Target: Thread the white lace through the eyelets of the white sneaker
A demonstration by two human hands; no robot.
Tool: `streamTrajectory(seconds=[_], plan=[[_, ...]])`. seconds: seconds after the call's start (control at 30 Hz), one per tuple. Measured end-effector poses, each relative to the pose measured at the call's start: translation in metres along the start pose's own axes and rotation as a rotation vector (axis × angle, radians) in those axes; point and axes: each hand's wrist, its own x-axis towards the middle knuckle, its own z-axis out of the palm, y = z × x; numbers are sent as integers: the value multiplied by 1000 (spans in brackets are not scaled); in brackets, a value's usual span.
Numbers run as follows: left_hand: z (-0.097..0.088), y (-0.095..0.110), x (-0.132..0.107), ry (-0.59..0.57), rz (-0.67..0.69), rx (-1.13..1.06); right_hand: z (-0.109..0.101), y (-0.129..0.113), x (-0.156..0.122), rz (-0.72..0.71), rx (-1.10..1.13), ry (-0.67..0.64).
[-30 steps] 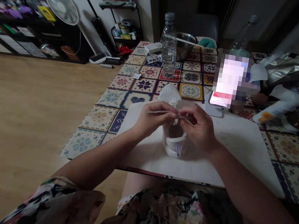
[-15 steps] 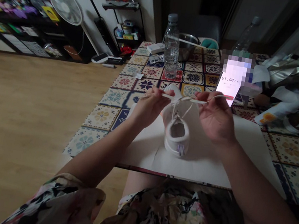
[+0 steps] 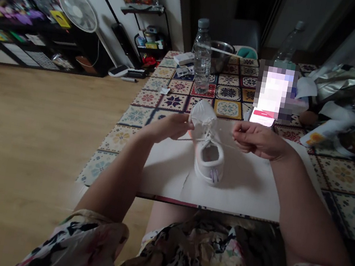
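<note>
A white sneaker (image 3: 209, 168) stands on a white sheet (image 3: 165, 181), its heel towards me and its toe pointing away. Left of the shoe, my left hand (image 3: 173, 127) is closed, pinching one end of the white shoelace (image 3: 188, 139). On the other side my right hand (image 3: 258, 139) pinches the other end, fingertips pressed together. Both lace ends run out sideways from the lacing, low over the shoe's opening. Neither hand appears to touch the shoe body.
A lit phone (image 3: 262, 117), partly pixelated, leans beyond my right hand. Behind the shoe stand a water bottle (image 3: 202, 59) and a metal bowl (image 3: 221, 58). Bottles and bags crowd the right side of the patterned tablecloth (image 3: 140, 112). A fan (image 3: 79, 9) stands at far left.
My hands have moved slightly apart and nearer to me, drawing the lace ends outwards. The lace crossing, earlier raised above the shoe, now lies down by its opening.
</note>
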Motion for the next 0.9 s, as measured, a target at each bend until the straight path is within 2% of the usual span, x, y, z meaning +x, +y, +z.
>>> streamTrajectory(seconds=[0.1, 0.2, 0.3, 0.37, 0.5, 0.67, 0.73, 0.8, 0.9], plan=[[2, -4, 1, -60, -40, 183, 8, 4, 3, 65, -101, -44], [2, -5, 0, -108, -36, 294, 12, 9, 7, 68, -226, -6], [-1, -4, -1, -119, -17, 325, 12, 13, 10, 79, -347, 70], [-2, -4, -1, -167, 7, 343, 12, 13, 11, 102, -401, 116], [-5, -2, -2, -270, 23, 382, 10, 13, 10, 112, -372, 163], [-12, 1, -2, -311, 150, 323, -1, 9, 4, 130, -348, 35], [-13, 3, -2, -302, 241, 322, -3, 6, 2, 65, -375, 21], [-10, 4, -2, -265, 349, 258, 0, 4, 2, -76, -344, 52], [4, 0, -1, -210, 448, 48, 11, 8, 8, -263, -162, 107]])
